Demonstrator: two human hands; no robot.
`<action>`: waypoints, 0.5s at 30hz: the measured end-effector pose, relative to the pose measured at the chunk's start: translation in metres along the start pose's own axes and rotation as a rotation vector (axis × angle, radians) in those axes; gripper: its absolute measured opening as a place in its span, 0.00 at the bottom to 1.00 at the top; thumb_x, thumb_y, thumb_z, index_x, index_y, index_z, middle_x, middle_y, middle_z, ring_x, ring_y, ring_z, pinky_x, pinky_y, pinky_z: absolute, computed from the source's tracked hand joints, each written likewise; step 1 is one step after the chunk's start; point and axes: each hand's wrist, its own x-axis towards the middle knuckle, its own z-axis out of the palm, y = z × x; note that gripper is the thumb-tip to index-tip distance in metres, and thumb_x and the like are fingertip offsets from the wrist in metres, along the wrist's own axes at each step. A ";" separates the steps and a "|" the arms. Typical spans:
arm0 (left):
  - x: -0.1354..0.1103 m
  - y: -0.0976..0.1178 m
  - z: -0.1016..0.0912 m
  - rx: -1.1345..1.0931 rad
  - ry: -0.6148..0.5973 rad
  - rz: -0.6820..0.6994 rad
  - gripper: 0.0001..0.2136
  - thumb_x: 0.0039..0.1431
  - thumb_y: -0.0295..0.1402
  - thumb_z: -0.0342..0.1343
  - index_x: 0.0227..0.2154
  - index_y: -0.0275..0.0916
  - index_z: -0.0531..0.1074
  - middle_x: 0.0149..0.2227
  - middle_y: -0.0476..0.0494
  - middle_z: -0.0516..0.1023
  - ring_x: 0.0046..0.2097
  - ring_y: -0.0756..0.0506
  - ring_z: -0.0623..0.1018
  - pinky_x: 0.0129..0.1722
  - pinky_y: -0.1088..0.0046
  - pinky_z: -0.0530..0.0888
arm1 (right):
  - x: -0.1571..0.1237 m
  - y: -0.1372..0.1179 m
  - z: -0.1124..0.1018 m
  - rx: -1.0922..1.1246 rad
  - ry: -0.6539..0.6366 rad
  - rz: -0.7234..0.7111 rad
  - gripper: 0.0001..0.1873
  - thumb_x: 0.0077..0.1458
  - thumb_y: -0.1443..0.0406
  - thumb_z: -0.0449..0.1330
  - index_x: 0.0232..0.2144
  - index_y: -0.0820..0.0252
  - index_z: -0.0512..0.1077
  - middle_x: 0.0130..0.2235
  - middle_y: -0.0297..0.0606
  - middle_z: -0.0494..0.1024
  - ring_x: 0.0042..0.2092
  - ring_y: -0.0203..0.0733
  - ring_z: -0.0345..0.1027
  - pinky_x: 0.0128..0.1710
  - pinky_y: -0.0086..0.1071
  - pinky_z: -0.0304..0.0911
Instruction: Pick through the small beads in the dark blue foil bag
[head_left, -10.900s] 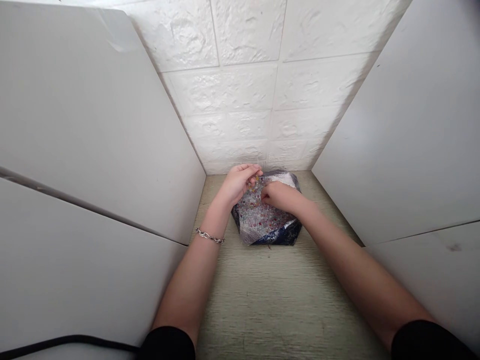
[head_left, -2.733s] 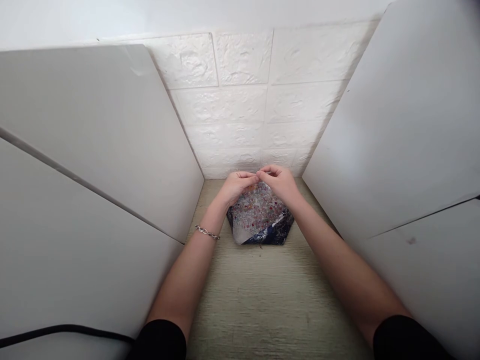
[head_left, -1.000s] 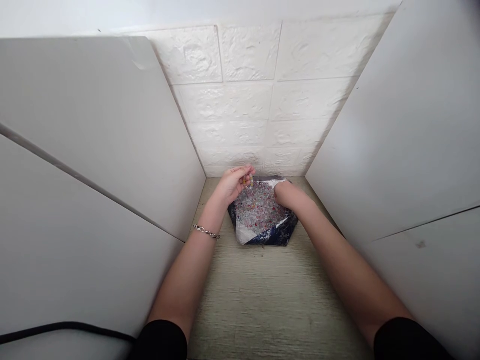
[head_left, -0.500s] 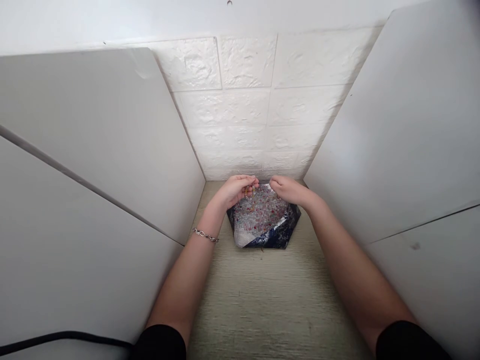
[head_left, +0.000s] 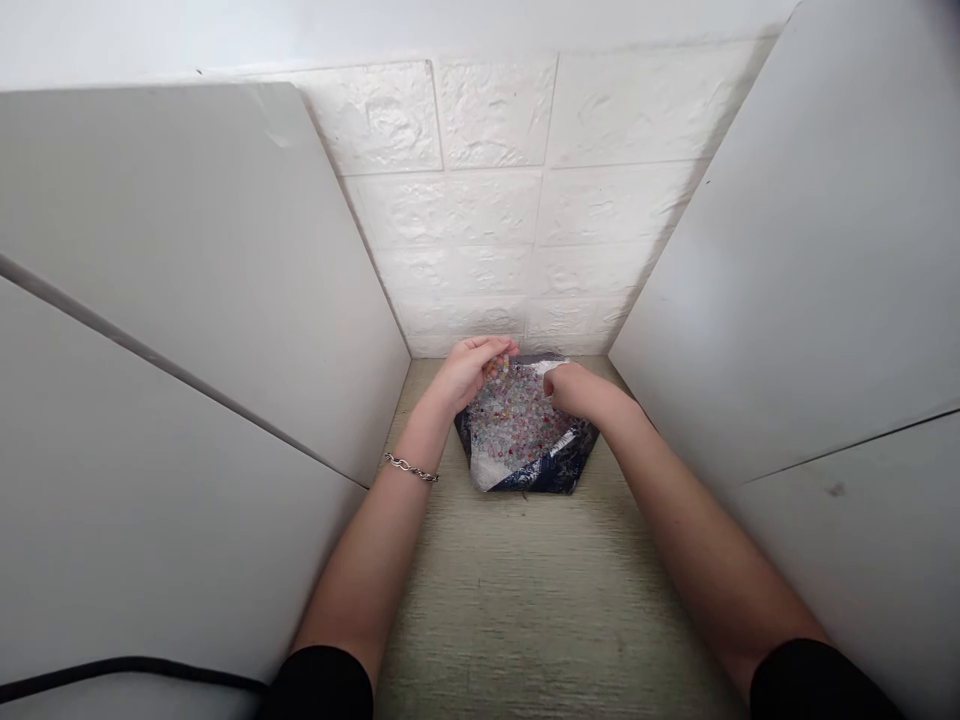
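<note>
Beads heaped in dark tray at tabletop's far end; left hand pinching a small yellowish bit above, right hand curled, dipping in to pick.

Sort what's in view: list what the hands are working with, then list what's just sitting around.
In use:
left hand, fingers pinched on something small, too small to tell
right hand, down in the beads
dark blue tray holding them

Just there:
bracelet on the left wrist
white side panels
brick-pattern back wall
black cable
</note>
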 end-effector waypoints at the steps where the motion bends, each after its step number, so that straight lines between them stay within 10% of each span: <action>1: 0.000 0.000 0.000 -0.013 0.008 0.011 0.08 0.42 0.35 0.62 0.24 0.35 0.74 0.27 0.47 0.75 0.26 0.56 0.68 0.23 0.79 0.61 | 0.000 0.000 0.000 0.016 -0.001 -0.027 0.14 0.46 0.76 0.52 0.34 0.63 0.73 0.37 0.43 0.76 0.38 0.38 0.68 0.35 0.25 0.57; 15: 0.004 -0.001 -0.003 -0.027 0.059 0.112 0.08 0.40 0.35 0.63 0.23 0.36 0.75 0.25 0.48 0.73 0.24 0.58 0.67 0.22 0.81 0.61 | -0.004 -0.010 0.000 -0.007 -0.138 -0.122 0.10 0.43 0.72 0.55 0.28 0.63 0.75 0.30 0.40 0.76 0.32 0.38 0.69 0.29 0.25 0.57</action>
